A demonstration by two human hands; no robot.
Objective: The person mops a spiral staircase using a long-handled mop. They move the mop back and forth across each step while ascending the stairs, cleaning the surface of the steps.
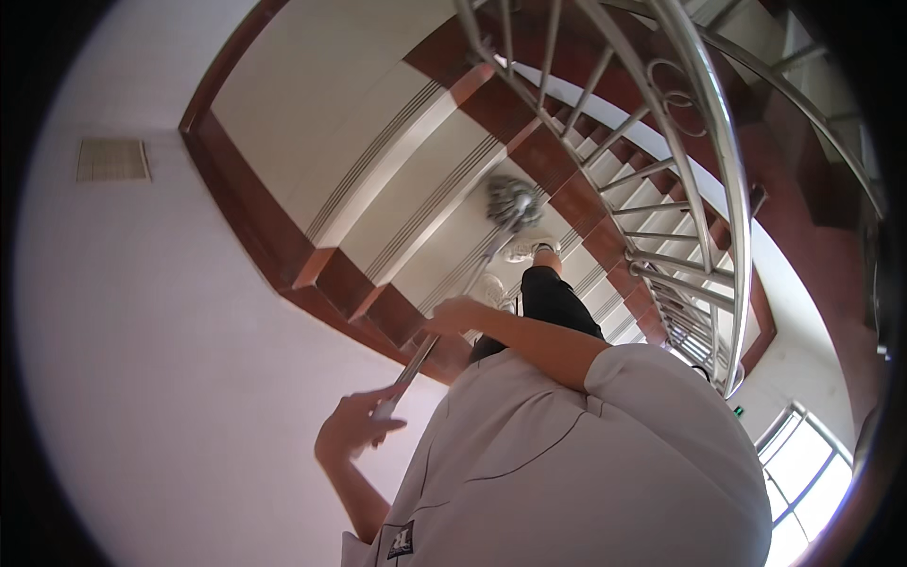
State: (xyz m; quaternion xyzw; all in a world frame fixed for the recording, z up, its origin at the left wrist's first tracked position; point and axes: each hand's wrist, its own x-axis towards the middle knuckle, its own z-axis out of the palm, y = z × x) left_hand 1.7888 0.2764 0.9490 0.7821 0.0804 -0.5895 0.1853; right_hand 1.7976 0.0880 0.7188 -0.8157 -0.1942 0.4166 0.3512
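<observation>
A mop handle [418,360] slants across in front of my body. My left hand [354,427] is around its upper end, with the thumb and some fingers spread. Lower down, my right hand [455,315] grips the shaft, the forearm crossing my waist. At the far end of the shaft, the grey, stringy mop head [514,202] is on a pale stair tread, beside my foot in a white shoe [528,248]; the mop head is blurred. My other white shoe [489,289] is partly hidden behind the right hand and forearm.
Pale steps [425,181] with grooved edges and red-brown borders rise toward a landing [305,106]. A metal railing [730,177] curves along the right, with a lower flight [638,188] beyond it. A white wall [177,354] stands close on the left. A window [804,468] is at lower right.
</observation>
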